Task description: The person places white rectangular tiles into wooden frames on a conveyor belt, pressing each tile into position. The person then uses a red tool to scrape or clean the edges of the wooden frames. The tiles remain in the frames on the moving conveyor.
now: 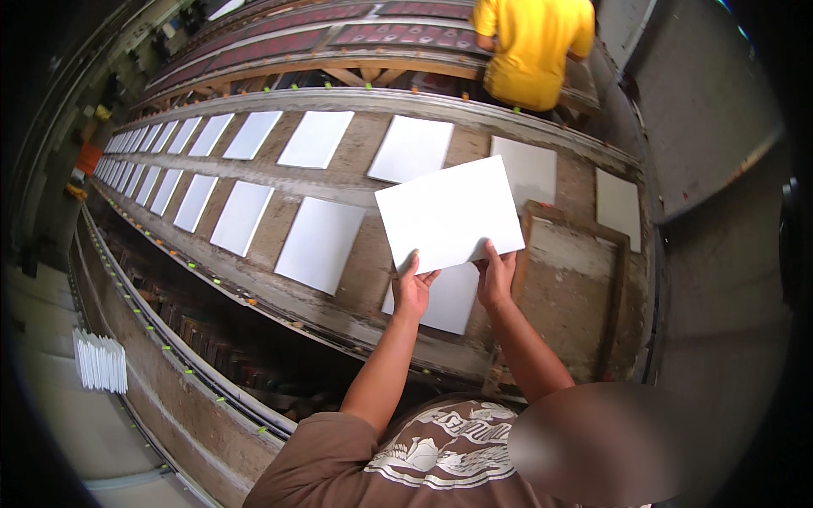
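Both of my hands hold one blank white rectangular panel (449, 212), tilted above a long table (367, 271). My left hand (412, 292) grips its lower left edge, thumb on the face and fingers behind. At the lower right edge, my right hand (496, 275) pinches it the same way. Beneath the hands, another white panel (446, 300) lies partly hidden on the table. More such panels lie flat in two rows running to the far left, among them one close by (320, 244).
A wooden frame (580, 224) lies on the table's right end, beside a greyish panel (618, 207). A person in a yellow shirt (533, 51) stands beyond the table. At left, a bundle of white panels (100, 360) rests on another surface. A wall (720, 195) bounds the right.
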`<state>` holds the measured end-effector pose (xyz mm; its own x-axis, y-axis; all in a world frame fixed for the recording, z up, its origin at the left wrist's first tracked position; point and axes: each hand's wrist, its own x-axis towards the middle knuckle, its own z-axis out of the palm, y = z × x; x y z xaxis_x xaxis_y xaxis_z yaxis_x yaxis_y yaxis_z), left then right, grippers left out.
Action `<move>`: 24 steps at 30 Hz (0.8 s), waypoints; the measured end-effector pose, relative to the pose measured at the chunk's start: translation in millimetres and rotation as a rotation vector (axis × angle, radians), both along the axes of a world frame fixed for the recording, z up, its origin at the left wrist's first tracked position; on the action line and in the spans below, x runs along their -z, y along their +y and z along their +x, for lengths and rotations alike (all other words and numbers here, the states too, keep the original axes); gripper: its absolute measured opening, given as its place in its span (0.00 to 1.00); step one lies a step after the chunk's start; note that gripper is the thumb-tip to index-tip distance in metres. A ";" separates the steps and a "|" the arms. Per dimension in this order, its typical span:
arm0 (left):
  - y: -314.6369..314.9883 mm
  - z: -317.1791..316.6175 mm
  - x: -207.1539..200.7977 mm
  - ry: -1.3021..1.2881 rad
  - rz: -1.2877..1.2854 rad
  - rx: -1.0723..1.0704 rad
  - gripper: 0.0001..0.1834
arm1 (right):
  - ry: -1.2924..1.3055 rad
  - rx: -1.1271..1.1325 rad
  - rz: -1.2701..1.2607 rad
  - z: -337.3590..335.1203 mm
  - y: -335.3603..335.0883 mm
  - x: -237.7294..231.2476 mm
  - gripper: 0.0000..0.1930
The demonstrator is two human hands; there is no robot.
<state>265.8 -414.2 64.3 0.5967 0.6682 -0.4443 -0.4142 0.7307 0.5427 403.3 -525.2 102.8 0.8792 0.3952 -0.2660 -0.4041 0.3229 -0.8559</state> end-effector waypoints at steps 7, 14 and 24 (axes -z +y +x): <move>-74.9 24.5 -47.2 -0.098 0.215 0.182 0.26 | -0.140 -0.024 -0.069 99.0 -152.4 -20.4 0.27; -165.7 85.0 -29.5 0.195 0.678 0.330 0.22 | -0.101 0.185 -0.426 131.2 -245.3 -24.8 0.34; -197.5 64.5 45.5 0.975 1.673 0.189 0.33 | -0.207 0.223 -0.719 128.6 -308.5 61.4 0.37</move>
<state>330.3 -611.7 18.8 0.6817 0.6670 0.3005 0.4207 -0.6935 0.5848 531.9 -833.8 41.4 0.9773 -0.0037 -0.2120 -0.2042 -0.2849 -0.9366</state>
